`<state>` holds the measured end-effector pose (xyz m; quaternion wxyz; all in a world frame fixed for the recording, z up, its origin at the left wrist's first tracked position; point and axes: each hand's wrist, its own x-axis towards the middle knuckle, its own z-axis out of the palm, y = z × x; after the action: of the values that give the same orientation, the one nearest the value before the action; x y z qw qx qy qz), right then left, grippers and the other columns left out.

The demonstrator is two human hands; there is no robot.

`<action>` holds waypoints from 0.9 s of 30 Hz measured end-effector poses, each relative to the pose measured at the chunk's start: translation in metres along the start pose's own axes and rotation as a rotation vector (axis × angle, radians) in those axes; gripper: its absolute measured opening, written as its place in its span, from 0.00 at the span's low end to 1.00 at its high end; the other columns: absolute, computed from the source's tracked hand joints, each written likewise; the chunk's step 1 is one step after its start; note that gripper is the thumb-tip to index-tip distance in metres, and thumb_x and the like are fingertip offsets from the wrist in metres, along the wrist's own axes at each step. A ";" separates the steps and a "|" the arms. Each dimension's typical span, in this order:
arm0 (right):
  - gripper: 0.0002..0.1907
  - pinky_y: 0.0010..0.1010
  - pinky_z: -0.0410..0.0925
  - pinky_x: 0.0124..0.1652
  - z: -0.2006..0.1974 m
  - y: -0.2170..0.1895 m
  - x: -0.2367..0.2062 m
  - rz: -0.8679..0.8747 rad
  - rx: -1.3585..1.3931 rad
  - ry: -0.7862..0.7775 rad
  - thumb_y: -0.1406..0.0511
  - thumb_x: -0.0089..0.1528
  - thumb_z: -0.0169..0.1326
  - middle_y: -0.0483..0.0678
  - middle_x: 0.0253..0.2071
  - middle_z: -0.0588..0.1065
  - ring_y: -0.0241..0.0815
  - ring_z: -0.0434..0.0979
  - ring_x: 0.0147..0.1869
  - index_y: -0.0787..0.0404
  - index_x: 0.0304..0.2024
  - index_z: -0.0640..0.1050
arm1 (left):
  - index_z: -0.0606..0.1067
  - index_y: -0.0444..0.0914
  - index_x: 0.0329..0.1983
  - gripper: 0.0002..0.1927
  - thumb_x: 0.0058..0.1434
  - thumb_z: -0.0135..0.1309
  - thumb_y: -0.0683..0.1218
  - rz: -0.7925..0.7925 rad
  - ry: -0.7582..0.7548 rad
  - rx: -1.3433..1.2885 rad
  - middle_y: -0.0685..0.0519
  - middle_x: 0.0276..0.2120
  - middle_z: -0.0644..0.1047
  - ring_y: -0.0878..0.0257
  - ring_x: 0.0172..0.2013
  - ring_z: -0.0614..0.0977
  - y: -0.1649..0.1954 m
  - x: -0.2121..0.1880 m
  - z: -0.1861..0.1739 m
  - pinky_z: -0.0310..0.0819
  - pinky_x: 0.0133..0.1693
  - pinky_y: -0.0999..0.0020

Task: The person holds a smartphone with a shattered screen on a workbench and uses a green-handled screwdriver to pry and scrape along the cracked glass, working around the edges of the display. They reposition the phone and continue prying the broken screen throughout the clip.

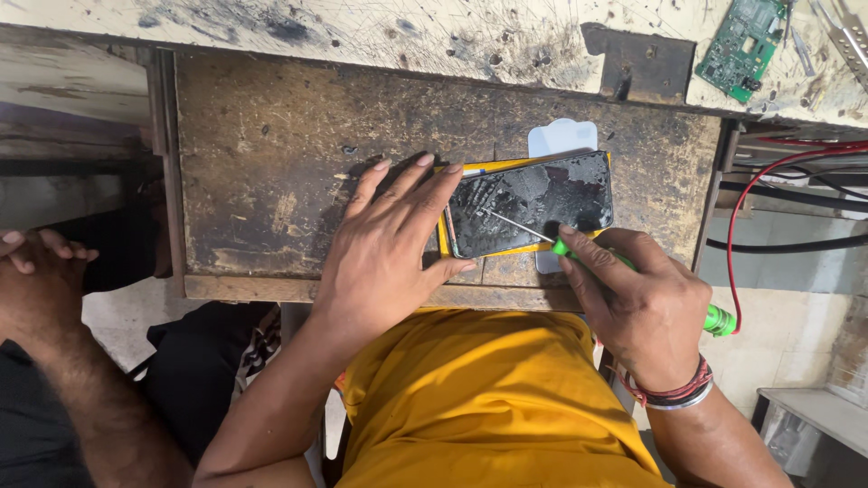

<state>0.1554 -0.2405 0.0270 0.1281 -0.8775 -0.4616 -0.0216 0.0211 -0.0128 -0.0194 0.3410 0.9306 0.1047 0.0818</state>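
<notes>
Phone (pixel 533 203): dark, cracked, lying flat on a yellow tray (pixel 442 237) on the worn brown counter (pixel 271 154).
Left hand (pixel 389 244): open, fingers spread, pressing beside the phone's left end.
Right hand (pixel 646 303): closed around a green-handled screwdriver (pixel 719 319), tip on the glass.
Doing it well: probably keep the tip low and the phone pinned.
Containers: yellow tray holds only the phone; white sheet (pixel 562 137) shows beneath.

Yellow shirt (pixel 488 398), bare forearms, red-black-and-silver bangles (pixel 678 394) on right wrist.
</notes>
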 end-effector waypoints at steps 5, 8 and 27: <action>0.17 0.34 0.71 0.35 0.000 0.003 0.001 0.019 0.016 -0.002 0.63 0.61 0.68 0.45 0.43 0.79 0.44 0.80 0.36 0.47 0.53 0.85 | 0.62 0.35 0.70 0.48 0.51 0.68 0.58 0.005 -0.001 0.001 0.44 0.64 0.72 0.49 0.69 0.67 0.000 0.001 0.000 0.49 0.70 0.46; 0.17 0.34 0.71 0.34 0.000 0.002 0.000 0.010 0.021 -0.008 0.62 0.60 0.68 0.45 0.42 0.79 0.44 0.80 0.35 0.47 0.52 0.85 | 0.62 0.35 0.70 0.48 0.51 0.68 0.58 -0.001 -0.006 0.000 0.44 0.64 0.72 0.50 0.69 0.68 0.001 0.002 0.001 0.49 0.70 0.47; 0.17 0.32 0.71 0.33 0.002 -0.001 0.004 0.080 0.034 0.015 0.63 0.61 0.69 0.46 0.42 0.79 0.42 0.80 0.34 0.49 0.53 0.85 | 0.63 0.36 0.69 0.47 0.51 0.68 0.58 0.003 0.002 0.000 0.44 0.63 0.73 0.50 0.68 0.68 -0.004 0.001 -0.002 0.49 0.71 0.47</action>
<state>0.1570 -0.2360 0.0257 0.1473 -0.8928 -0.4255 -0.0150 0.0215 -0.0083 -0.0206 0.3410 0.9306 0.1039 0.0834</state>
